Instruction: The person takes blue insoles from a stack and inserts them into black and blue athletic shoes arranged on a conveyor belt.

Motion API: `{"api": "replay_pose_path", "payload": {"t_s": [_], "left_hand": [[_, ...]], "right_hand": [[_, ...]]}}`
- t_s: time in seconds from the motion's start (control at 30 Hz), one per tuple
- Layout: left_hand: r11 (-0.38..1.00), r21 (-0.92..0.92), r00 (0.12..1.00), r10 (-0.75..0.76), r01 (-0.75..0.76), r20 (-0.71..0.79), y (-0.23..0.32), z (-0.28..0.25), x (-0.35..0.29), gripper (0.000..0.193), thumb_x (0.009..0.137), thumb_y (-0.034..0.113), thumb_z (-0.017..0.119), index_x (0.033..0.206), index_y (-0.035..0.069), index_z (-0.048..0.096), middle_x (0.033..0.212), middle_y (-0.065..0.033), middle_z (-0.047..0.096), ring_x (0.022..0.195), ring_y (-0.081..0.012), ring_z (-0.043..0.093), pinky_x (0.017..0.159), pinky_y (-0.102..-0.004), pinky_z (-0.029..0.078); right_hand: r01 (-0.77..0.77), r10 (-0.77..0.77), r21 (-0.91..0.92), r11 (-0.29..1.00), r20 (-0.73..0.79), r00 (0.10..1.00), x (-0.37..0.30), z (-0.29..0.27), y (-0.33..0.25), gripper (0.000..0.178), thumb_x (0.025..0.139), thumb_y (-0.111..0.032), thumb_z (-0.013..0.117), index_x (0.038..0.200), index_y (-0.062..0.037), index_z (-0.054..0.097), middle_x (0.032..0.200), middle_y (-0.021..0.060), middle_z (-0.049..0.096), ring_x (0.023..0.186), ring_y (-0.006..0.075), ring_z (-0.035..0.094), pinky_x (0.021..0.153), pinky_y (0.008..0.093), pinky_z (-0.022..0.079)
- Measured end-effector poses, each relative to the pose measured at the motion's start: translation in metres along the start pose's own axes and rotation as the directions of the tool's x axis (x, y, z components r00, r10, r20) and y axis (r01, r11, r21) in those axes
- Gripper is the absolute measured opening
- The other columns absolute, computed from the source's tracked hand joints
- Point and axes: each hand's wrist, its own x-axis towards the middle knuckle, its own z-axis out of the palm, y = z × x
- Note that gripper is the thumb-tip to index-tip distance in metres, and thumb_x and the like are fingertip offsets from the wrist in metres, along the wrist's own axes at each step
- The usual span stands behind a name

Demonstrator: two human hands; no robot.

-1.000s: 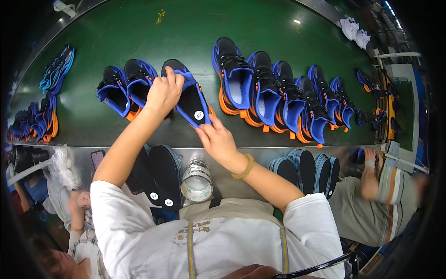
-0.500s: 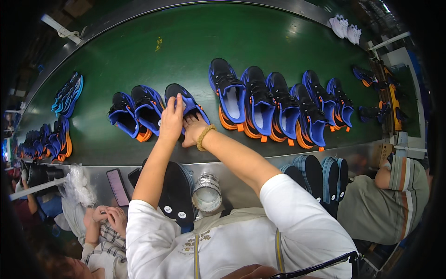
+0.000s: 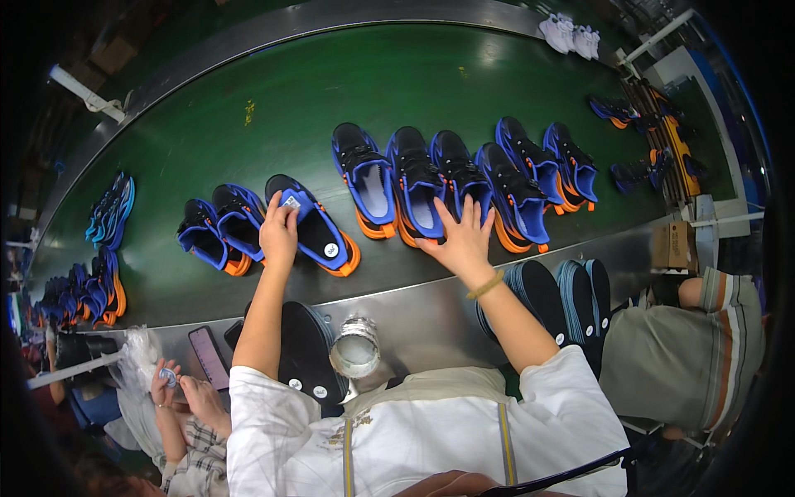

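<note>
A black and blue sneaker (image 3: 290, 184) with an orange sole lies on the green work surface in front of me. Inside it is a dark insole (image 3: 317, 235) with a round white sticker at the heel. My left hand (image 3: 279, 235) is closed on the collar edge of this sneaker, beside its tongue. Further right, my right hand (image 3: 465, 248) has its fingers spread at the heel openings of two matching sneakers, holding nothing. One of these, a sneaker (image 3: 411, 166), shows a pale lining inside; its neighbour, another sneaker (image 3: 451, 149), is partly hidden by my fingers.
Stacked black insoles (image 3: 302, 348) and more insoles (image 3: 538, 298) lie along the metal edge, with a tape-wrapped cup (image 3: 356, 346) between. A phone (image 3: 207, 356) lies left, near a co-worker's hands (image 3: 186, 389). Another person (image 3: 679, 356) sits right. White shoes (image 3: 567, 36) stand far back.
My right hand has come out of the left sneaker and moved right to the row of sneakers, its fingers spreading. The insole in the left sneaker now shows. My left hand stays at that sneaker.
</note>
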Motion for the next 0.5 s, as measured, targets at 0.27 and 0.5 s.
{"api": "replay_pose_path", "payload": {"t_s": [0.27, 0.5], "left_hand": [[0.955, 0.277, 0.94, 0.004, -0.105, 0.342, 0.008, -0.018, 0.024, 0.023, 0.077, 0.024, 0.055, 0.088, 0.003, 0.051, 0.102, -0.0132, 0.055, 0.067, -0.0301, 0.058, 0.058, -0.0375, 0.046], [0.847, 0.458, 0.96, 0.27, -0.271, 0.071, 0.008, -0.015, 0.007, 0.033, 0.078, 0.021, 0.054, 0.109, 0.01, 0.053, 0.116, -0.0094, 0.049, 0.059, -0.0211, 0.054, 0.052, -0.0314, 0.04]], "right_hand": [[0.129, -0.126, -0.008, 0.992, 0.165, 0.978, 0.0, 0.024, 0.037, 0.054, 0.058, -0.055, 0.063, 0.095, -0.0162, 0.057, 0.086, 0.014, 0.05, 0.083, 0.0261, 0.05, 0.077, 0.038, 0.031], [0.408, -0.411, -0.108, 0.906, 0.002, 0.912, 0.015, 0.005, 0.147, 0.037, 0.06, -0.047, 0.064, 0.074, -0.0131, 0.058, 0.076, 0.0104, 0.05, 0.077, 0.0239, 0.05, 0.069, 0.0348, 0.033]]}}
